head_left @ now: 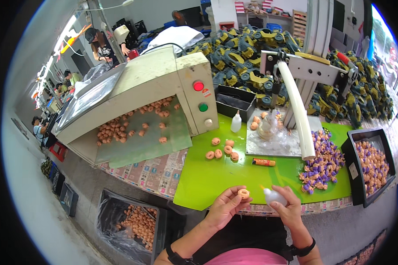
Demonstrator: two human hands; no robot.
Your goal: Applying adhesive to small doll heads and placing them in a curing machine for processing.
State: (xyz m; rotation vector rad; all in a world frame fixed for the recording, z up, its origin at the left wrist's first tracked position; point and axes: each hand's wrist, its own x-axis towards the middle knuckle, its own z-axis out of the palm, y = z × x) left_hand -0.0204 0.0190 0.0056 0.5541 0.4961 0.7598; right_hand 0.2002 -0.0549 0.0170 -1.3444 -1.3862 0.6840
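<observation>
Head view showed a person's two bare hands near each other, just over the near edge of a bright green sheet [194, 187] that covered part of the patterned surface [157, 178]. The grip of the left hand [227, 204] was closed around a small, round, peach-coloured plastic piece [243, 193], pinched between thumb and fingers with its ringed opening facing upward. The grip of the right hand [288, 206] was wrapped around a small white squeeze bottle [275, 197] with a thin yellow tip; the bottle leaned to the left, its tip near the peach piece but apart from it. Beyond the hands, six loose peach-coloured rounded pieces [227, 149] lay on the green sheet, with an orange tube with dark ends [263, 162] to their right. A second white bottle [236, 123] stood upright farther back, beside a metal base plate [254, 149] that carried crumpled clear plastic [272, 130] and stood under a thick white curved tube [296, 106]. On the right, a pile of purple and peach parts [322, 165] lay next to a black plastic bin [354, 176] filled with similar parts. On the left, a cream metal machine [152, 73] with a red and a green button held many peach pieces in its opening. Behind everything rose a large heap of grey and yellow-green plastic bodies [247, 57].
</observation>
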